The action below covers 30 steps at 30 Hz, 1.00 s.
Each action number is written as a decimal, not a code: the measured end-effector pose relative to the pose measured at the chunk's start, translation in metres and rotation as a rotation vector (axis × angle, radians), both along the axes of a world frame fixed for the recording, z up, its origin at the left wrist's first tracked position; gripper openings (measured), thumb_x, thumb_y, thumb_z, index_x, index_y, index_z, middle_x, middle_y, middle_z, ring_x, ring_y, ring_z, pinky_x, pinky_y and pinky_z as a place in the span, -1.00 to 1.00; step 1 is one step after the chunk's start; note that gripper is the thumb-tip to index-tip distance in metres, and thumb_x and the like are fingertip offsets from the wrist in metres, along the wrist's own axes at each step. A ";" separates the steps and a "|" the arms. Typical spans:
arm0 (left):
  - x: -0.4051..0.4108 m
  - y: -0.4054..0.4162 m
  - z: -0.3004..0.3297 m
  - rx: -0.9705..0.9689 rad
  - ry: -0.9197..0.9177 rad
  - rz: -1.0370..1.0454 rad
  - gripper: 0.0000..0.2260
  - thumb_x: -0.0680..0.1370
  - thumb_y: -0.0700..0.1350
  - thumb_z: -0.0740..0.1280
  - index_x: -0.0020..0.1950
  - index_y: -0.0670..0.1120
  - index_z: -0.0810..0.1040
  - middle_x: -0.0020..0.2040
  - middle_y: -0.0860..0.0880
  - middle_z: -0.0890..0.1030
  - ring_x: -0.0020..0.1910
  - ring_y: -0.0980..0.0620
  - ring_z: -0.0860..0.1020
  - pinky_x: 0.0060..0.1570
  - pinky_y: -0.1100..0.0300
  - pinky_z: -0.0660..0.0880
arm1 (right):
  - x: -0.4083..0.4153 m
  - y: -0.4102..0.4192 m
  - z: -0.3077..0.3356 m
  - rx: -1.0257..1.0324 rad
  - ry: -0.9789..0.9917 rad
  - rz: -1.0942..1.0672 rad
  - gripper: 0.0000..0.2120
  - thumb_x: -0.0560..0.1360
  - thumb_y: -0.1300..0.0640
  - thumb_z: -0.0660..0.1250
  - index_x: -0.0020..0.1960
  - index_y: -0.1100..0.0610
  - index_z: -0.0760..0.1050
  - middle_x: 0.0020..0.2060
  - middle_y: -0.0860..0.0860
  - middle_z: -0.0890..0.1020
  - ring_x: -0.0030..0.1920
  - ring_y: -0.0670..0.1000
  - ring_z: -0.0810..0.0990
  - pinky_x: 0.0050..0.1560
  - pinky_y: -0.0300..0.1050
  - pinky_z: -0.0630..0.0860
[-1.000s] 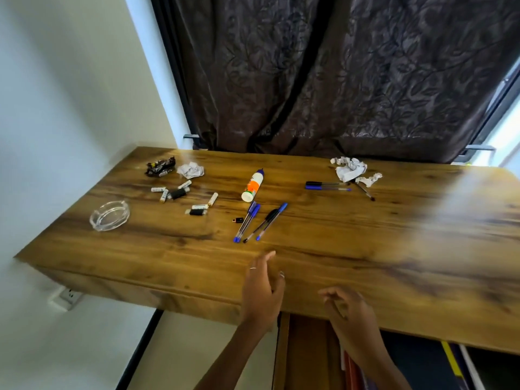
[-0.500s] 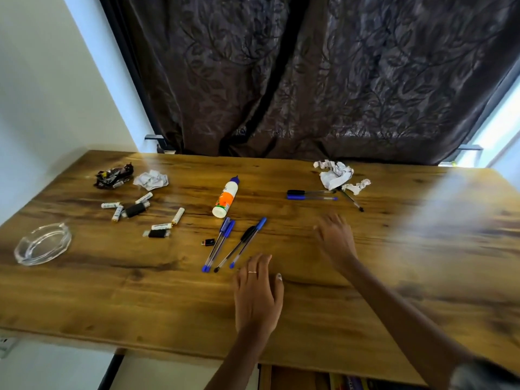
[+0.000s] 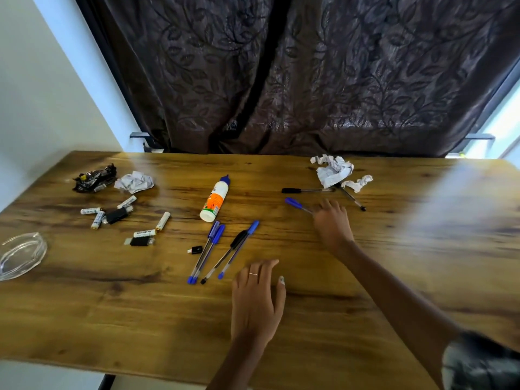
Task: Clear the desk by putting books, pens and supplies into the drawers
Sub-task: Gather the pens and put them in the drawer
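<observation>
On the wooden desk (image 3: 422, 277), my right hand (image 3: 332, 224) reaches far across and pinches the clear end of a blue-capped pen (image 3: 296, 204), which now lies slanted. A black-capped pen (image 3: 304, 190) lies just beyond it, and another dark pen (image 3: 351, 199) pokes out from under crumpled paper (image 3: 333, 170). My left hand (image 3: 257, 301) rests flat on the desk, fingers straight, close to several blue and black pens (image 3: 222, 250). A white glue bottle (image 3: 214, 200) lies behind those pens. No drawer is in view.
Batteries (image 3: 97, 218), black USB sticks (image 3: 139, 241), a small black adapter (image 3: 196, 249), a dark wrapper (image 3: 94, 177) and a crumpled paper (image 3: 134, 181) lie on the left. A glass ashtray (image 3: 21, 256) sits at the left edge. A dark curtain (image 3: 281, 80) hangs behind.
My right hand came up from below the desk edge, reached forward to the far pens and took hold of the blue-capped one, swinging it aslant. My left hand settled flat on the desk.
</observation>
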<state>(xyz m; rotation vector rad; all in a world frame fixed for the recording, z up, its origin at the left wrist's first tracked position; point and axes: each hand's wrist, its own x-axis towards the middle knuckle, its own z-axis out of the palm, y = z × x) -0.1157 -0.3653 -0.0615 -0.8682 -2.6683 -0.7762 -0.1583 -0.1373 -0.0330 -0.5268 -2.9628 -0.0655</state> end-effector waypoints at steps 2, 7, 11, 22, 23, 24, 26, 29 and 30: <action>0.002 0.006 0.004 0.052 -0.074 -0.012 -0.67 0.56 0.09 0.08 0.26 0.05 0.45 0.10 0.11 0.54 0.08 0.17 0.46 0.02 0.22 0.46 | 0.015 -0.012 0.001 -0.184 0.083 -0.022 -0.70 0.56 0.23 0.18 0.27 0.15 0.46 0.22 0.14 0.47 0.22 0.12 0.43 0.17 -0.02 0.45; 0.012 0.032 0.016 0.489 -0.483 0.017 -0.46 0.51 0.28 0.00 0.35 0.04 0.41 0.21 0.19 0.52 0.20 0.24 0.46 0.14 0.26 0.42 | 0.069 -0.065 0.025 -0.971 0.302 -0.133 -0.82 0.52 0.25 0.27 0.08 0.08 0.55 -0.17 -0.11 0.59 -0.22 -0.14 0.57 -0.28 -0.32 0.50; 0.008 0.056 0.038 0.953 -0.911 0.066 -0.58 0.57 0.19 0.12 0.36 0.02 0.34 0.09 0.02 0.63 0.06 0.12 0.60 0.04 0.24 0.51 | 0.102 -0.100 0.033 -1.107 0.278 0.086 -0.65 0.45 0.36 0.32 0.00 -0.09 0.59 -0.13 -0.19 0.65 -0.11 -0.23 0.62 -0.14 -0.36 0.53; -0.011 0.043 0.038 1.256 -1.353 0.053 -0.73 0.64 -0.15 0.07 0.23 -0.12 0.51 0.09 -0.11 0.66 0.06 -0.06 0.64 -0.05 0.18 0.61 | 0.043 0.043 0.017 -0.587 0.490 -0.392 -0.87 0.52 0.18 0.27 -0.04 0.15 0.60 -0.01 0.09 0.62 0.03 0.09 0.54 -0.06 -0.11 0.49; -0.012 0.042 0.037 1.262 -1.369 0.027 -0.73 0.64 -0.15 0.08 0.24 -0.12 0.50 0.11 -0.11 0.65 0.09 -0.06 0.63 -0.03 0.18 0.61 | 0.035 0.058 0.012 -0.507 0.444 -0.440 -0.81 0.53 0.14 0.26 0.07 0.18 0.57 0.10 0.12 0.57 0.12 0.14 0.47 0.07 0.02 0.45; -0.013 0.041 0.037 1.264 -1.384 0.003 -0.72 0.64 -0.15 0.08 0.26 -0.12 0.49 0.13 -0.12 0.65 0.11 -0.06 0.62 -0.01 0.18 0.60 | 0.029 0.070 0.009 -0.457 0.378 -0.471 -0.74 0.53 0.10 0.26 0.15 0.20 0.54 0.17 0.15 0.51 0.18 0.17 0.42 0.14 0.09 0.40; -0.015 0.041 0.034 1.261 -1.412 -0.019 -0.72 0.63 -0.14 0.09 0.27 -0.13 0.48 0.15 -0.12 0.64 0.13 -0.06 0.61 0.00 0.17 0.60 | 0.023 0.079 0.001 -0.403 0.283 -0.488 -0.71 0.54 0.07 0.25 0.18 0.20 0.52 0.21 0.17 0.47 0.21 0.20 0.38 0.18 0.13 0.35; -0.017 0.041 0.031 1.257 -1.418 -0.041 -0.72 0.63 -0.13 0.11 0.28 -0.13 0.48 0.16 -0.12 0.63 0.14 -0.06 0.60 0.02 0.16 0.59 | 0.020 0.075 -0.008 -0.357 0.337 -0.483 -0.75 0.55 0.14 0.24 0.13 0.26 0.55 0.16 0.21 0.51 0.17 0.20 0.40 0.15 0.09 0.36; -0.018 0.041 0.031 1.256 -1.416 -0.046 -0.72 0.63 -0.13 0.11 0.28 -0.13 0.48 0.17 -0.12 0.63 0.15 -0.07 0.60 0.02 0.16 0.58 | 0.022 0.068 -0.007 -0.354 0.377 -0.494 -0.76 0.54 0.17 0.25 0.11 0.28 0.55 0.14 0.22 0.53 0.14 0.21 0.42 0.12 0.08 0.37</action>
